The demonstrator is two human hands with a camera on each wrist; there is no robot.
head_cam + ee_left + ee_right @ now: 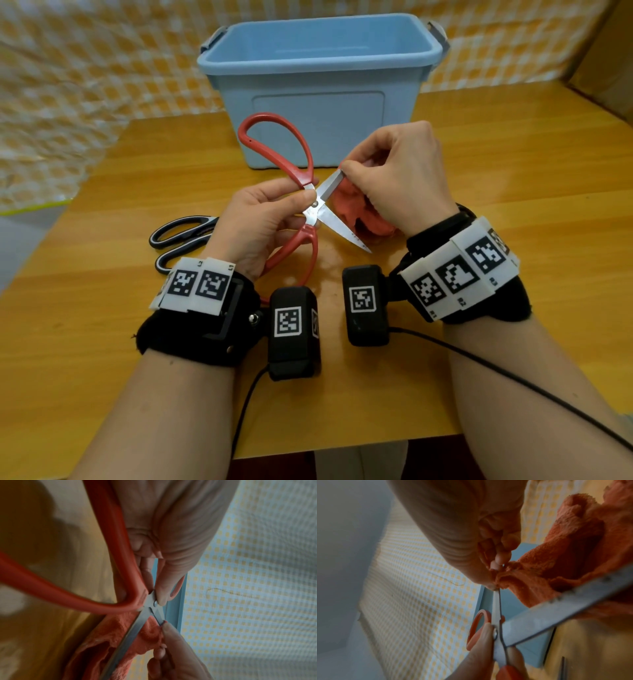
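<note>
Red-handled scissors (314, 205) are held above the desk (496, 205), blades spread wide, just in front of the blue bin (318, 102). The left grip (260, 219) pinches them at the pivot. The right grip (400, 171) pinches a bunched orange cloth (363, 216) against the upper blade's tip. Black-handled scissors (181, 236) lie on the desk to the left.

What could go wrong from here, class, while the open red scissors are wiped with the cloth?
1. The right hand pinches the cloth at one blade's tip; a slip may cut the fingers.
2. The left hand holds the red scissors only near the pivot, so the blades might swing shut.
</note>
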